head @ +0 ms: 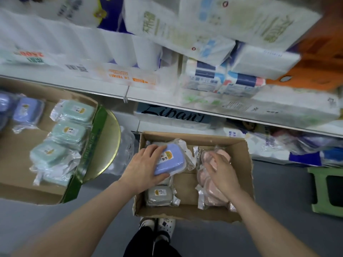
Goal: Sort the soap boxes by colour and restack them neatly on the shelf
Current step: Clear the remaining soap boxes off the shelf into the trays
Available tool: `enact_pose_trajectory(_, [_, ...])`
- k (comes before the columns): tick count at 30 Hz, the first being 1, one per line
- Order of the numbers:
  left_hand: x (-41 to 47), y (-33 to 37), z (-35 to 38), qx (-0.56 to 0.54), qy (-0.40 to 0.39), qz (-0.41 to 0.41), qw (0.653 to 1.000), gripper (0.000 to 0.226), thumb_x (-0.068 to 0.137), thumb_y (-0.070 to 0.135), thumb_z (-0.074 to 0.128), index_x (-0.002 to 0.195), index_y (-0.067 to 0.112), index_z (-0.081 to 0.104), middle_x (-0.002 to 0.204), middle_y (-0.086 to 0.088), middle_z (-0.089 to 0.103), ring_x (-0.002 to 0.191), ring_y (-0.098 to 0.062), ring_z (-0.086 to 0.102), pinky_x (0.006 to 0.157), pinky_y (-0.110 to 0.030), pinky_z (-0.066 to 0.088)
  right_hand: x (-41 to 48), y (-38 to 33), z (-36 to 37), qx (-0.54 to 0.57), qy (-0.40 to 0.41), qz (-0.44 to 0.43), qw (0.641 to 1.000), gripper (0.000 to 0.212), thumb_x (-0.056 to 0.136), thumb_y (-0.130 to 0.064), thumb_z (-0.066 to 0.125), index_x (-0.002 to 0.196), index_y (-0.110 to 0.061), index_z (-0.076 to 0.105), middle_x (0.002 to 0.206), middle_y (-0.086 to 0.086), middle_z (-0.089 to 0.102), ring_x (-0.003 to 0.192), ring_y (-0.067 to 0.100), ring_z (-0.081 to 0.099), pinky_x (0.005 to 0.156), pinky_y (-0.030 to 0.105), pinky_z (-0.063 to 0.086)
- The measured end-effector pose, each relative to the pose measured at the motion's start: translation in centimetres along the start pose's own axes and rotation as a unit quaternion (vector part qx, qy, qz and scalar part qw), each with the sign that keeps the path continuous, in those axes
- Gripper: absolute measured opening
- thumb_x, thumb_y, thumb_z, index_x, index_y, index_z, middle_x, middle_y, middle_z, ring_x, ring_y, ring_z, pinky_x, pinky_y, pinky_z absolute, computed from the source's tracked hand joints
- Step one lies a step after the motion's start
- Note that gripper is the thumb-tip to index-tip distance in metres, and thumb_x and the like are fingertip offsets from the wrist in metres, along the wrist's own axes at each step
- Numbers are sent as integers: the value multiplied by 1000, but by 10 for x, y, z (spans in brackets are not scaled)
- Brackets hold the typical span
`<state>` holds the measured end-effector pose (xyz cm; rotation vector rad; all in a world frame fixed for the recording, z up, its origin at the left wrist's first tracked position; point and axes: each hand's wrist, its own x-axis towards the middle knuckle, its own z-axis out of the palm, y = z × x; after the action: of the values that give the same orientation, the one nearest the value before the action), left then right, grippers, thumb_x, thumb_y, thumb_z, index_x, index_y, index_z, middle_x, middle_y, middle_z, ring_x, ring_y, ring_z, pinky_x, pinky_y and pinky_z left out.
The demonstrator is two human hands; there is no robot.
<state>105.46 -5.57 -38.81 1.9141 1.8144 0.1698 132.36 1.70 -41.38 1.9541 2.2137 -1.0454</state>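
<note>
Head view: left hand (pixel 146 167), fingers curled, grips a blue soap box (pixel 171 160) in the carton (pixel 185 214). Right hand (pixel 222 173) rests spread fingers on pink soap boxes (pixel 209 193).

Green stool (pixel 317 190), shelved tissue packs (pixel 230 84)

Blue soap boxes (pixel 4 105) cut by left edge; shelf packs (pixel 222 25) blurred.

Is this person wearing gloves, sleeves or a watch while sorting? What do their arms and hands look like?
No gloves: the left hand and right hand are bare. The left forearm and right forearm are uncovered as far as the picture shows, with no sleeve, watch, bracelet or ring visible.
</note>
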Motion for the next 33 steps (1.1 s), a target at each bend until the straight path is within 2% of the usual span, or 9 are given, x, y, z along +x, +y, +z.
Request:
enact_pose_trajectory(4, [-25, 20, -52, -4, 13, 11, 1000, 87, 77, 64, 60, 148, 28, 24, 142, 0, 36, 124, -22, 44, 105, -38, 40, -16, -80, -60, 98, -55, -29, 993, 67, 88, -62, 49, 144, -29, 38, 134, -9, 53, 119, 13, 54, 101, 40, 46])
enact_pose_trajectory(9, [-59, 24, -109, 4, 66, 29, 997, 89, 75, 61, 63, 147, 21, 29, 140, -6, 40, 123, -26, 45, 106, -40, 38, -31, -169, -90, 199, -170, -33, 965, 81, 76, -71, 53, 144, -30, 38, 134, -3, 51, 123, 17, 52, 105, 37, 42])
enact_pose_trajectory(11, [-72, 19, -126, 21, 85, 36, 996, 88, 78, 61, 62, 147, 20, 28, 140, -9, 40, 124, -28, 44, 107, -41, 38, -34, -197, -91, 232, -205, -24, 950, 72, 76, -63, 63, 136, -24, 47, 130, -1, 55, 115, 16, 58, 101, 35, 47])
enact_pose_trajectory(13, [-90, 5, -141, 37, 103, 29, 994, 86, 79, 61, 62, 147, 21, 27, 141, -9, 39, 124, -27, 44, 107, -41, 38, -39, -226, -88, 241, -231, -33, 942, 41, 83, -46, 70, 115, -23, 57, 110, -2, 65, 96, 14, 65, 89, 32, 52])
enact_pose_trajectory(14, [-100, -3, -146, 44, 116, 26, 992, 86, 79, 62, 62, 146, 21, 28, 140, -9, 41, 123, -27, 45, 106, -41, 38, -40, -238, -85, 245, -243, -35, 938, 40, 82, -43, 74, 112, -23, 56, 105, 0, 66, 93, 15, 67, 88, 35, 54])
enact_pose_trajectory(17, [-128, -35, -151, 57, 147, 0, 987, 83, 79, 64, 60, 146, 24, 32, 139, -8, 44, 124, -26, 45, 105, -40, 39, -36, -270, -64, 223, -249, -42, 941, 79, 57, -62, 86, 119, -26, 53, 111, 7, 69, 94, 25, 71, 90, 50, 54])
enact_pose_trajectory(22, [-171, -111, -144, 36, 115, -140, 983, 84, 78, 54, 66, 147, 31, 24, 147, -5, 36, 133, -26, 38, 109, -38, 36, -34, -336, -29, 124, -188, -94, 970, 45, 75, -41, 79, 106, -24, 52, 96, -2, 67, 82, 17, 67, 74, 37, 54])
enact_pose_trajectory(26, [-207, -189, -160, 27, 82, -221, 972, 72, 88, 46, 57, 149, 26, 25, 149, -3, 35, 136, -24, 33, 112, -35, 30, -14, -402, 10, 90, -125, -105, 982, 59, 77, -32, 79, 122, -18, 44, 108, 3, 60, 94, 23, 61, 81, 35, 49])
enact_pose_trajectory(33, [-247, -377, -213, 41, 102, -304, 946, 61, 92, 42, 53, 147, 23, 32, 149, 0, 35, 137, -23, 30, 114, -34, 26, 36, -544, 129, 57, -133, -144, 979, 61, 70, -36, 83, 119, -19, 52, 107, -2, 64, 96, 21, 63, 79, 31, 47])
